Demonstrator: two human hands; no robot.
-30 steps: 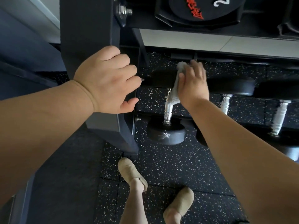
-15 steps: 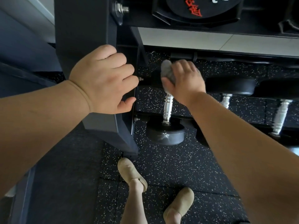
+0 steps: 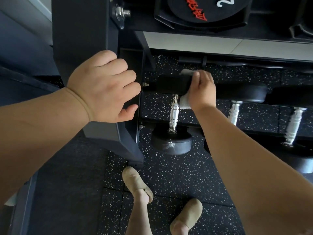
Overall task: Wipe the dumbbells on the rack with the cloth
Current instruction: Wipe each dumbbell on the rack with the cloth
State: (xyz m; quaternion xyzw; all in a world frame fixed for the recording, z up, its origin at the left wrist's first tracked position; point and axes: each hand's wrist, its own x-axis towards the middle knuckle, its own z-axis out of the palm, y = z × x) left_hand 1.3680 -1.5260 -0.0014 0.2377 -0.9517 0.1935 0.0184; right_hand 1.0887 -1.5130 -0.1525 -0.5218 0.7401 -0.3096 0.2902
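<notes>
A black dumbbell [image 3: 174, 114] with a chrome handle lies on the bottom shelf of the rack, its near head low and its far head up by my hand. My right hand [image 3: 202, 92] holds a white cloth [image 3: 184, 103] and presses it against the right side of the far head; cloth shows above and below my fingers. My left hand [image 3: 105, 87] grips the edge of the dark rack upright [image 3: 81, 39], fingers curled round it. Two more dumbbells [image 3: 234, 112] [image 3: 293, 126] lie to the right.
Above hangs the upper shelf with a larger dumbbell head [image 3: 203, 9] marked in red and white. The floor is black speckled rubber matting [image 3: 169, 175]. My two feet in beige shoes [image 3: 137, 182] stand just in front of the rack.
My right hand has slid with the cloth from the left of the far dumbbell head to its right side, lower down. My left hand has stayed on the upright.
</notes>
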